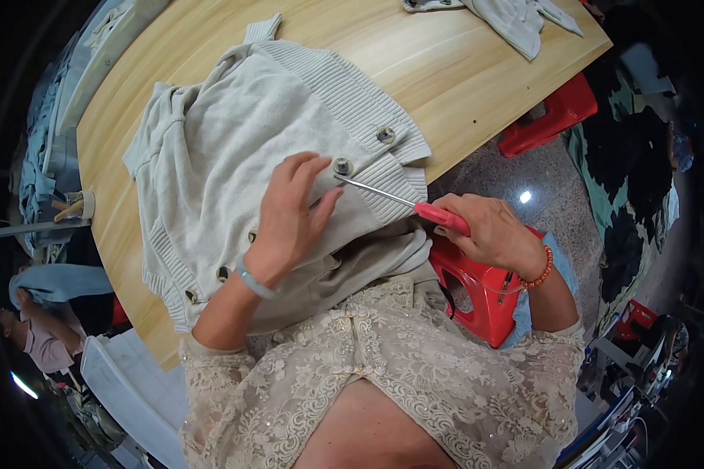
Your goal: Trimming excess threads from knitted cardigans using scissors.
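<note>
Grey cardigan point(235, 156) on table point(446, 55), pinned flat under open left hand point(289, 219). Right hand point(489, 230) fisted on red-handled tool point(403, 202), tip at button point(342, 166) beside left fingertips. Risk: slip jabs fingers, snags knit.

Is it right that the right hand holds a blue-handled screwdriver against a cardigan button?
Not quite: the head view shows the screwdriver has a red handle, not blue. The right hand does hold it against a button on the cardigan.
</note>
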`<state>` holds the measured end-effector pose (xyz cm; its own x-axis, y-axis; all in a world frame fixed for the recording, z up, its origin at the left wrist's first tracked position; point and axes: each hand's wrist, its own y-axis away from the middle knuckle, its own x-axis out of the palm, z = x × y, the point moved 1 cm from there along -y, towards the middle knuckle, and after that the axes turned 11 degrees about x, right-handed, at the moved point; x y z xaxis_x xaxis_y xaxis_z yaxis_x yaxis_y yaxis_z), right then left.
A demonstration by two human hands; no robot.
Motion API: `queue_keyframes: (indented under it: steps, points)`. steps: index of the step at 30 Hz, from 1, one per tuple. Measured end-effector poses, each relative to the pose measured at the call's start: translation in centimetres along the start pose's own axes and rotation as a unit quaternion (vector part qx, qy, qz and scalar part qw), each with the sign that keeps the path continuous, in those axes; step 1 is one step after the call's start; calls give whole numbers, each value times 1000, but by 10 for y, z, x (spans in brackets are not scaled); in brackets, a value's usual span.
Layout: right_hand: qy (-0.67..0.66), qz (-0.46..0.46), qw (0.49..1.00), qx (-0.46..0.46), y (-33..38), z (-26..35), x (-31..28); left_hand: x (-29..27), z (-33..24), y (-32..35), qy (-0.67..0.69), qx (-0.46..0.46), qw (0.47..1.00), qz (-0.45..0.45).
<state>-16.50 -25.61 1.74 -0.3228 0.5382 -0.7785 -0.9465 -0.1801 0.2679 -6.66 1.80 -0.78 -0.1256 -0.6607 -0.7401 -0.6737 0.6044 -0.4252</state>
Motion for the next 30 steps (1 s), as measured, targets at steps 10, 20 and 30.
queue_keyframes:
  steps: [10,20,30]
  points:
    - [57,40,995,75,4,-11,-14,35,30,-31,109,-142,974,137]
    - [-23,1,997,77,12,-35,-15,62,-1,-52,57,-56,995,61]
    - [55,-61,988,134,12,-34,-47,123,10,-82,-7,-87,996,-35]
